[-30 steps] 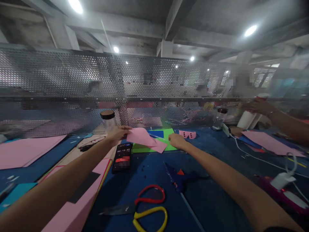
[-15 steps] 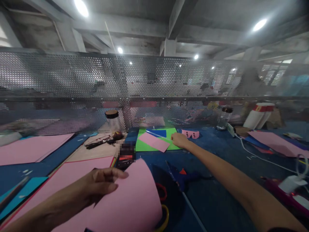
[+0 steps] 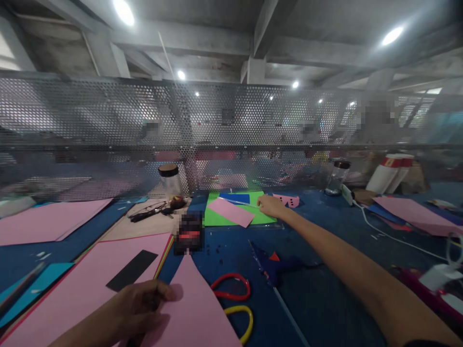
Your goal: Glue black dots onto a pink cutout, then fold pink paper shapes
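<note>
My left hand (image 3: 139, 308) is low at the near left, fingers closed on a large pink paper sheet (image 3: 195, 308) that lies over the blue table. My right hand (image 3: 270, 206) reaches far forward, fingers curled at the right edge of a green sheet (image 3: 220, 219). On that sheet lie a small pink paper piece (image 3: 231, 212) and a blue piece (image 3: 235, 197). What the right fingers pinch is too small to make out.
Red and yellow scissor handles (image 3: 233, 299) and a dark blue glue gun (image 3: 271, 265) lie near me. A phone (image 3: 188, 233), a lidded jar (image 3: 170, 183), a pink stack with a black strip (image 3: 132, 270), a cable (image 3: 383, 233) and a perforated metal screen (image 3: 231, 135) surround them.
My left hand has drawn the large pink sheet from the far green sheet back to the near left and lowered it onto the table. My right hand stayed at the green sheet.
</note>
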`<state>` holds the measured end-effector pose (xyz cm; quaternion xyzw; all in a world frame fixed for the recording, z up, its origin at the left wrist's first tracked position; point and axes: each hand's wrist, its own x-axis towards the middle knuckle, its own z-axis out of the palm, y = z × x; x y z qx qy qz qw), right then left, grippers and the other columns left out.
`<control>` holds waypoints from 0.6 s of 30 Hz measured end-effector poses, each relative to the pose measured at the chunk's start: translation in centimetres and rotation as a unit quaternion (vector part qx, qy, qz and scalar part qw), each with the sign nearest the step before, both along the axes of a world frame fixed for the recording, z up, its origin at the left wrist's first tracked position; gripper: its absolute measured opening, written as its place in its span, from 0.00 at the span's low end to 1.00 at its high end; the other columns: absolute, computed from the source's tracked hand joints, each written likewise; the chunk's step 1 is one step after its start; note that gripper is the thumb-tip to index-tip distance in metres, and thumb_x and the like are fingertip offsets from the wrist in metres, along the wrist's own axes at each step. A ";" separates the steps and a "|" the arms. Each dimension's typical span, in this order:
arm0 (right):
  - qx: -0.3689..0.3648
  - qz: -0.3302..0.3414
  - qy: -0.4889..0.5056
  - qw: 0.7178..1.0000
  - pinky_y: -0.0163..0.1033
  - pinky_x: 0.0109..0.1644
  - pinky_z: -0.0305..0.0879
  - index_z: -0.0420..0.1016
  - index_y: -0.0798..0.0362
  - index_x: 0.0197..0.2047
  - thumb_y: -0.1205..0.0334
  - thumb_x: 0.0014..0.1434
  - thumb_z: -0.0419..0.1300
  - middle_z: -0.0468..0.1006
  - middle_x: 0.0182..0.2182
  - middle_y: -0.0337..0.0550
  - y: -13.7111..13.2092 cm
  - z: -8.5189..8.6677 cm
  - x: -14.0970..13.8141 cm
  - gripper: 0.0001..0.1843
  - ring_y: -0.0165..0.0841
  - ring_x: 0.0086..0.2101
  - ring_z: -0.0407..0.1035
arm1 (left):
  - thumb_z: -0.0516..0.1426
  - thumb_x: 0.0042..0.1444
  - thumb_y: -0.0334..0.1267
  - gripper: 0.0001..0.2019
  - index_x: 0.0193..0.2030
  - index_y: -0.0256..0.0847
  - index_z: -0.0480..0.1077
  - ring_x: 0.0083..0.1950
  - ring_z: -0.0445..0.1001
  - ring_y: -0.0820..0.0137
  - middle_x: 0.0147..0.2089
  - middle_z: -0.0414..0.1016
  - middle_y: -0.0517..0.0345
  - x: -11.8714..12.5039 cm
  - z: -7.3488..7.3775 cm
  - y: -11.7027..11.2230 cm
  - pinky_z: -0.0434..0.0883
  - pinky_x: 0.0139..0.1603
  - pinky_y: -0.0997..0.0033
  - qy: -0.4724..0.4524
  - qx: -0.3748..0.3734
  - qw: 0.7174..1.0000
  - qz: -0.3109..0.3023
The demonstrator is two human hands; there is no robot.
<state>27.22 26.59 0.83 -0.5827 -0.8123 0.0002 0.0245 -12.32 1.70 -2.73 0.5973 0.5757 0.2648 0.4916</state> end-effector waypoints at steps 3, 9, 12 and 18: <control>0.002 0.010 0.015 1.000 0.51 0.52 0.73 0.72 0.53 0.57 0.56 0.69 0.60 0.74 0.55 0.49 -0.2 0.8 0.0 0.17 0.40 0.49 0.73 | 0.67 0.42 0.48 0.19 0.41 0.44 0.76 0.21 0.68 0.70 0.24 0.70 0.63 -0.2 0.0 -0.4 0.62 0.20 0.75 0.072 -0.012 0.997 -0.008; -0.016 0.052 0.068 0.996 0.50 0.51 0.73 0.74 0.54 0.53 0.55 0.68 0.60 0.76 0.51 0.47 -1.3 2.7 0.2 0.15 0.38 0.47 0.74 | 0.65 0.50 0.49 0.13 0.43 0.52 0.82 0.20 0.69 0.66 0.19 0.70 0.62 0.3 3.7 -0.4 0.59 0.20 0.73 0.179 0.109 0.976 0.056; -0.031 0.094 0.119 0.988 0.44 0.47 0.71 0.77 0.56 0.46 0.61 0.65 0.62 0.80 0.41 0.45 -2.6 4.2 -0.1 0.09 0.36 0.41 0.74 | 0.63 0.54 0.53 0.16 0.45 0.49 0.81 0.20 0.69 0.67 0.21 0.72 0.62 1.7 5.6 0.9 0.62 0.22 0.72 0.132 0.098 0.985 0.052; -0.083 0.220 0.230 0.944 0.34 0.42 0.66 0.80 0.56 0.45 0.66 0.59 0.59 0.82 0.38 0.43 -6.8 6.9 -4.4 0.13 0.33 0.38 0.74 | 0.66 0.54 0.51 0.28 0.59 0.44 0.71 0.31 0.78 0.66 0.42 0.82 0.51 7.0 7.7 3.9 0.70 0.31 0.70 -0.173 0.034 0.981 0.083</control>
